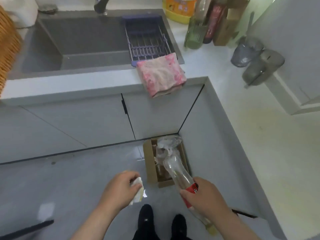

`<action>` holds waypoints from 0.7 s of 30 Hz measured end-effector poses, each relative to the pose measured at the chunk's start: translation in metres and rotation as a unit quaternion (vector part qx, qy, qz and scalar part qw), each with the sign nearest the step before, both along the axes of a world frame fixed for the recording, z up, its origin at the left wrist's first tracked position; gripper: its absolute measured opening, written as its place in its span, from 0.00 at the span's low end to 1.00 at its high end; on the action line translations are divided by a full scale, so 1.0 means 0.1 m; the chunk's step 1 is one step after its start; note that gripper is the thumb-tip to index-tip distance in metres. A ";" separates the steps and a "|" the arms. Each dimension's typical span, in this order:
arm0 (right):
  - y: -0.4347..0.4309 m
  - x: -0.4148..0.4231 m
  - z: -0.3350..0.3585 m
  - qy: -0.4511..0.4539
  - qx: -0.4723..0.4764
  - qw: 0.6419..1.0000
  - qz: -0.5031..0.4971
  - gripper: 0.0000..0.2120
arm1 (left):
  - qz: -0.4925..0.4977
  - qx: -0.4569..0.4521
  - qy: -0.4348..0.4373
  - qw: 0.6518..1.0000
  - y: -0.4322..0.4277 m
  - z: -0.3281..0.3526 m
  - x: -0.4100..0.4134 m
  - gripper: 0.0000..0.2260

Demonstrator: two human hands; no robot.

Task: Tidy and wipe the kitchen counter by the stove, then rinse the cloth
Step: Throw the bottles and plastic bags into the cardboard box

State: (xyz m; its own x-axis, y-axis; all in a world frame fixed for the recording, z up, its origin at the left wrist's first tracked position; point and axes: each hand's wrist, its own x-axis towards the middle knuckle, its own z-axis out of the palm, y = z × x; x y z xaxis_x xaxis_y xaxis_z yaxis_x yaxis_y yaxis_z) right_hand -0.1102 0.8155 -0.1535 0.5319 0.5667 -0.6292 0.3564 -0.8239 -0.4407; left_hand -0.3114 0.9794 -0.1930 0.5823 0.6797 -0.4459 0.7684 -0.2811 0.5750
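Note:
My right hand (201, 196) grips a clear plastic bottle (174, 168) by its red label, its bottom end tilted down over a cardboard box (149, 172) on the floor in the cabinet corner. My left hand (118, 189) holds a crumpled white and yellow wad (138, 189) left of the box. A pink patterned cloth (161, 75) lies folded on the white counter (259, 144), draped over its front edge beside the grey sink (83, 42).
A purple drain rack (147, 40) spans the sink's right end. A yellow jug (180, 9), green holder (194, 35), bottles and cartons stand at the counter's back. A grey bag (245, 52) and a clear container (261, 66) lie near the wall. Crumpled plastic fills the box.

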 end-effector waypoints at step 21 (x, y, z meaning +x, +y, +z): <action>0.86 0.89 -4.44 -0.053 0.000 0.997 -0.048 0.16 | 0.047 -0.080 0.005 0.996 0.43 -4.19 1.44 0.05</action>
